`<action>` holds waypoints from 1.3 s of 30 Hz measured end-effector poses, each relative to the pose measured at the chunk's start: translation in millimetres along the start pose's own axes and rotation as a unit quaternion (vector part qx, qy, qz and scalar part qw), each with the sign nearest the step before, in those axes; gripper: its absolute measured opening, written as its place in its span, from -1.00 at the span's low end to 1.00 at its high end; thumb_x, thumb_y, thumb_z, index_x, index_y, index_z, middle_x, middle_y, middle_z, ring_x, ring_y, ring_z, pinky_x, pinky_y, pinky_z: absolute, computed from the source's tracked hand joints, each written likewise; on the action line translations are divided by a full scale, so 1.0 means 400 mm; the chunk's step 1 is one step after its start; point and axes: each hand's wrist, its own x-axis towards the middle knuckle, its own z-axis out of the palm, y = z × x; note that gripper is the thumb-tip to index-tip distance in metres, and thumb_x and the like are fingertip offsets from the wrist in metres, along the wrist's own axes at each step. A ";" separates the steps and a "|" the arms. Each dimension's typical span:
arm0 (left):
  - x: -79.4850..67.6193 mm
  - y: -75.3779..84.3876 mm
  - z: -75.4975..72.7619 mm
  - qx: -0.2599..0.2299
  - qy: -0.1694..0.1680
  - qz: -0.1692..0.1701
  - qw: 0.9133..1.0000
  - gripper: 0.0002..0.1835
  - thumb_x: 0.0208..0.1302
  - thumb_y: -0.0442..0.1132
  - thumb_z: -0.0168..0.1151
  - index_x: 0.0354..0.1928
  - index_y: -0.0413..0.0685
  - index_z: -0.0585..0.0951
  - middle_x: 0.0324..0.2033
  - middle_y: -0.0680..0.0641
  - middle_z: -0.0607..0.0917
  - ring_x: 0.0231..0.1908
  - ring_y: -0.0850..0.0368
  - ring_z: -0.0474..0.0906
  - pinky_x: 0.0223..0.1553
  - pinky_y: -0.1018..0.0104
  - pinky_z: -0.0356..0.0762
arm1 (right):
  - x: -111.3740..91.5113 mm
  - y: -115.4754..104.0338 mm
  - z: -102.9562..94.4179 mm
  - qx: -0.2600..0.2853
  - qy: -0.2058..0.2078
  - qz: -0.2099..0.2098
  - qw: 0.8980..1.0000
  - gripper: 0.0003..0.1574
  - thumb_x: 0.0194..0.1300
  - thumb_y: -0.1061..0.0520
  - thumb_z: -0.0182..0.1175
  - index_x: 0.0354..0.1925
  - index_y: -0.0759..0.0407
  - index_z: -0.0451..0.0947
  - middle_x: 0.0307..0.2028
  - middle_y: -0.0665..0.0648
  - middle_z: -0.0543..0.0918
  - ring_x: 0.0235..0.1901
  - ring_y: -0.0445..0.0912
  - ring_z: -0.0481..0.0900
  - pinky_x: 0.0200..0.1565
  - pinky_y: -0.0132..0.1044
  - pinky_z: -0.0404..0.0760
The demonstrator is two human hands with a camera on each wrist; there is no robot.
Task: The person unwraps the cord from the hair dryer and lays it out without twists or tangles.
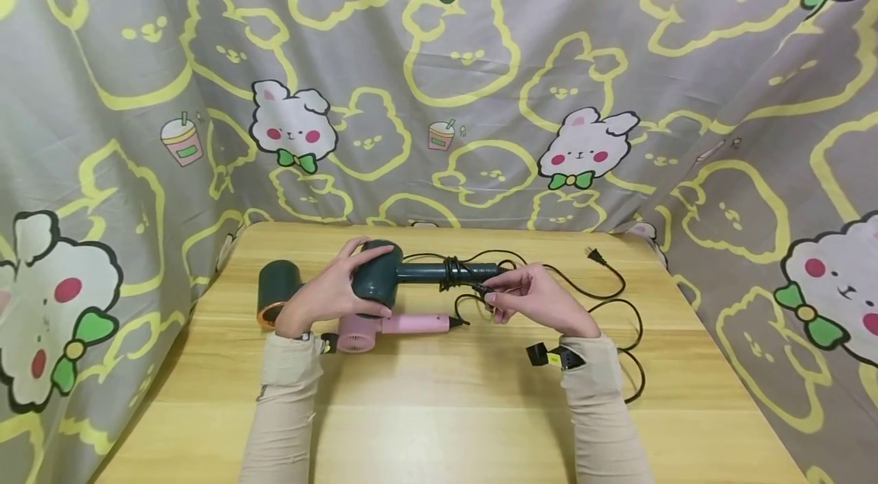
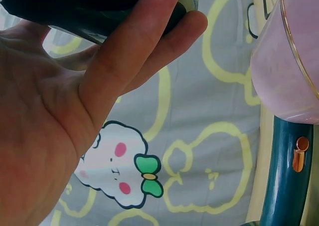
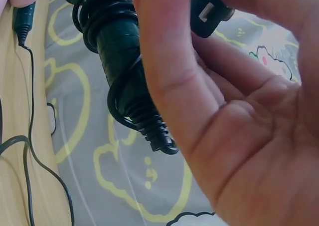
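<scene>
My left hand [image 1: 334, 287] grips the head of a dark green hair dryer [image 1: 376, 282], fingers and thumb spread around it. The dryer is held sideways above the table, its handle [image 1: 418, 272] pointing right. A black cord [image 3: 107, 14] is wound in several loops around that handle. By the handle's end, my right hand [image 1: 524, 293] pinches the black plug [image 3: 207, 11] between thumb and fingers; fingers partly hide it. Under the held dryer lies a pink hair dryer [image 1: 411, 325]. A second dark green hair dryer [image 1: 277, 284] with a copper rim sits left of my left hand.
Loose black cords [image 1: 641, 324] curve over the right side of the wooden table [image 1: 439, 423]. Another plug [image 1: 595, 256] lies at the back right. A patterned grey curtain [image 1: 466, 126] surrounds the back and sides.
</scene>
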 end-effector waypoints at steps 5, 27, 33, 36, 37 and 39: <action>0.001 -0.002 -0.003 -0.002 0.004 0.000 1.000 0.14 -0.24 0.21 0.74 0.50 0.51 0.37 0.55 -0.14 0.14 0.26 -0.26 0.49 0.11 -0.15 0.62 | 0.000 0.011 -0.005 0.028 -0.023 0.005 0.999 -0.47 0.47 0.13 0.27 0.24 0.46 0.55 -0.24 0.30 0.82 -0.38 0.06 0.82 -0.16 -0.08 0.79; -0.012 0.001 -0.018 -0.014 0.000 -0.014 1.000 0.13 -0.22 0.14 0.76 0.50 0.50 0.37 0.56 -0.13 0.12 0.30 -0.32 0.46 0.13 -0.17 0.62 | 0.039 0.100 -0.004 0.036 -0.121 0.011 0.992 -0.57 0.55 0.07 0.18 0.18 0.34 0.65 -0.06 0.49 0.74 -0.26 0.03 0.77 -0.04 0.04 0.75; -0.013 0.006 -0.020 -0.022 -0.005 -0.005 1.000 0.12 -0.21 0.15 0.75 0.50 0.48 0.37 0.56 -0.17 0.12 0.31 -0.34 0.44 0.15 -0.21 0.59 | 0.048 0.136 -0.010 0.056 -0.127 0.010 0.990 -0.52 0.58 0.11 0.11 0.22 0.46 0.59 0.01 0.53 0.71 -0.27 -0.15 0.71 -0.04 -0.09 0.74; -0.014 0.010 -0.020 -0.022 -0.007 -0.004 1.000 0.12 -0.21 0.14 0.75 0.50 0.48 0.37 0.57 -0.19 0.11 0.31 -0.34 0.45 0.15 -0.22 0.59 | 0.052 0.152 -0.013 0.090 -0.136 0.014 0.986 -0.48 0.59 0.16 0.07 0.29 0.55 0.47 0.07 0.60 0.65 -0.25 -0.21 0.69 -0.04 -0.22 0.72; -0.014 0.010 -0.019 -0.021 -0.008 -0.004 1.000 0.13 -0.21 0.14 0.75 0.50 0.49 0.37 0.58 -0.20 0.10 0.31 -0.34 0.45 0.15 -0.21 0.59 | 0.053 0.157 -0.013 0.097 -0.138 0.017 0.986 -0.47 0.59 0.17 0.07 0.31 0.56 0.44 0.09 0.62 0.63 -0.25 -0.21 0.68 -0.02 -0.23 0.71; -0.013 0.012 -0.018 -0.022 -0.010 -0.005 1.000 0.13 -0.22 0.15 0.76 0.49 0.51 0.37 0.58 -0.17 0.10 0.31 -0.34 0.45 0.16 -0.21 0.58 | 0.055 0.166 -0.015 0.107 -0.138 0.023 0.984 -0.44 0.59 0.18 0.07 0.33 0.59 0.40 0.14 0.66 0.57 -0.20 -0.19 0.69 0.01 -0.23 0.70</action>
